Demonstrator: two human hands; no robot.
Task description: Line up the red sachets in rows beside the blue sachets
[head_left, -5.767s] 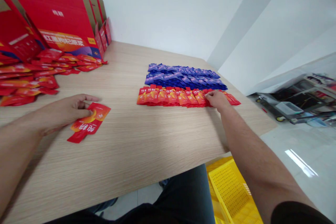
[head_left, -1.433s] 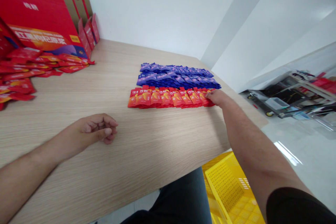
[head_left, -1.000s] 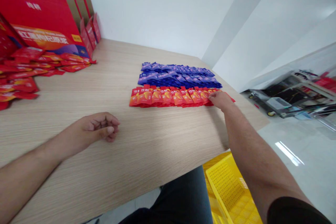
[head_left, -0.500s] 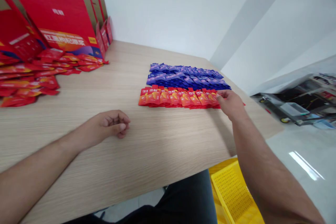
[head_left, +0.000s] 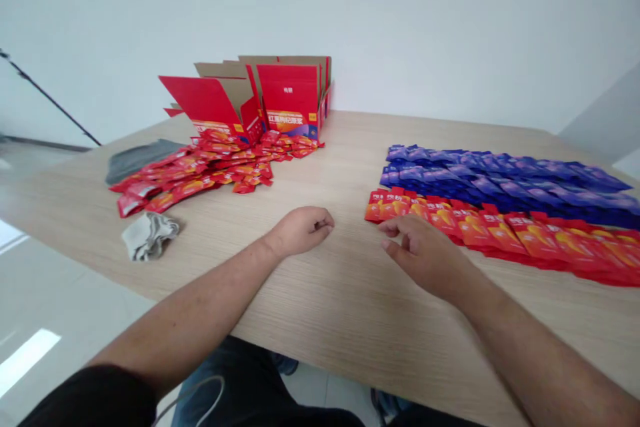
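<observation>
My left hand (head_left: 303, 230) rests on the wooden table (head_left: 345, 320) with its fingers curled, holding nothing. My right hand (head_left: 420, 257) hovers low over the table with its fingers apart and nothing in them, just in front of the left end of a long row of overlapping red-orange sachets (head_left: 495, 237). Behind that row lie bands of blue-purple sachets (head_left: 500, 180). Neither hand touches the blue-purple ones. A loose heap of red sachets (head_left: 210, 170) lies further left.
Opened red cardboard cartons (head_left: 287, 97) stand at the table's far side behind the heap. A crumpled light grey cloth (head_left: 149, 235) and a dark grey cloth (head_left: 137, 160) lie at the left. The table's left edge drops to a shiny floor.
My view has swung left, showing more of the table. My right hand has come away from the red row towards me. My left hand stays curled on the table.
</observation>
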